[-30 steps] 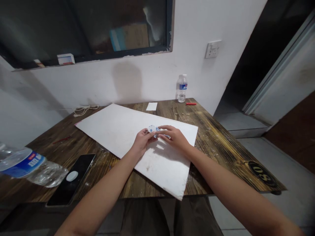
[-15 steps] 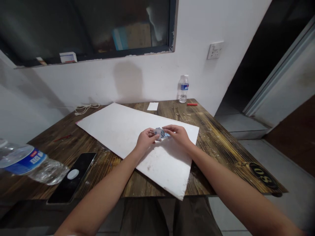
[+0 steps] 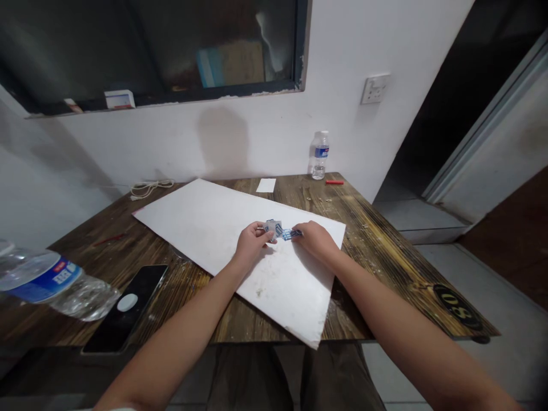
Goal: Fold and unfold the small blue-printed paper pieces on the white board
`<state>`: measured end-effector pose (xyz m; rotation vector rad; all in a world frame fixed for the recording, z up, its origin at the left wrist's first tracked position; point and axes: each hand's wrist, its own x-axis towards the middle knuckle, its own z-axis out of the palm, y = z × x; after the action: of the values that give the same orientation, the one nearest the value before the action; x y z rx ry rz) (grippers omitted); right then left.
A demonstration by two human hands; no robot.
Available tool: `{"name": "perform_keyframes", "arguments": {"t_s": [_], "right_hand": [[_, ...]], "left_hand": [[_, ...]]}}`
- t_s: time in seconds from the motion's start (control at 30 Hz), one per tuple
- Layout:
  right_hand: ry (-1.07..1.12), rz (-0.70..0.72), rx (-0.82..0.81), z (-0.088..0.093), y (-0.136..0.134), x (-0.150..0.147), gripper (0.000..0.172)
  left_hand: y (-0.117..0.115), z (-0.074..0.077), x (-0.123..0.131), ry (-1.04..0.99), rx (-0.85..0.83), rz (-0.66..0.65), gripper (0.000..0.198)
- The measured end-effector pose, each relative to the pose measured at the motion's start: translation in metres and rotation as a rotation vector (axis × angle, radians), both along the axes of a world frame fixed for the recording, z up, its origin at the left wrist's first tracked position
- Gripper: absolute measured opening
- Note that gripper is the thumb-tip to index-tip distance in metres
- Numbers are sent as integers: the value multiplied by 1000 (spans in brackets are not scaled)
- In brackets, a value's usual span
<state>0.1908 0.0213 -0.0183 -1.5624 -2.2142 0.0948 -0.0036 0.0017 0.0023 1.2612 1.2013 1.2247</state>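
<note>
Along the left edge of the frame, a large clear plastic water bottle (image 3: 47, 279) with a blue label slants across the view, its base just beside a black smartphone (image 3: 109, 334) on the dark wooden table (image 3: 184, 291). On the phone's screen rests a round white disc (image 3: 127, 302). Above these, toward the upper left, a small white box (image 3: 120, 99) stands on the window ledge, and lower down a thin red stick (image 3: 109, 240) lies on the wood. Near the wall, a white cable (image 3: 149, 187) is loosely coiled.

Across the middle of the frame, a big white board (image 3: 214, 228) lies askew on the table, its lowest corner jutting past the near edge. Over its right half, at the centre of the frame, my left hand (image 3: 252, 245) grips the left part of a small blue-and-white printed wrapper (image 3: 274, 228), thumb across its front. Behind, by the far edge of the table, lies a white slip of paper (image 3: 266, 185). My right hand (image 3: 317, 240) pinches the wrapper's right end in its fingertips, which are partly hidden.

Farther right, a small water bottle (image 3: 319, 160) stands against the wall, just beside a red tube (image 3: 334, 182). Toward the upper right is a white wall socket (image 3: 375, 89); at lower right, a black oval number plate (image 3: 457, 306) sits on the table's corner.
</note>
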Motion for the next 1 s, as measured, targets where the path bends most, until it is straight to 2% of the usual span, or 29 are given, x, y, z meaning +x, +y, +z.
{"name": "perform_keyframes", "arguments": {"t_s": [0.23,0.43,0.6,0.7,0.83,0.93,1.0], "right_hand": [[-113,3,57,3,2,-1,19],[-10,-46,139,6,2,2,21],[103,-27,192,6,3,2,19],[254,40,277,8,2,2,17],[441,233,433,10,-6,-2,17],[434,393,475,8,-10,-7,17],[387,441,481,5,-10,-10,17]], "left_hand": [[-1,1,0,-17,-28,7,24],[1,-1,-1,-25,-21,12,26],[1,-1,-1,-24,-29,23,26],[1,1,0,-40,-55,29,24],[-1,2,1,-79,-94,13,26],[-2,4,2,-99,-115,-18,27],[-4,5,2,-124,-117,-40,25]]}}
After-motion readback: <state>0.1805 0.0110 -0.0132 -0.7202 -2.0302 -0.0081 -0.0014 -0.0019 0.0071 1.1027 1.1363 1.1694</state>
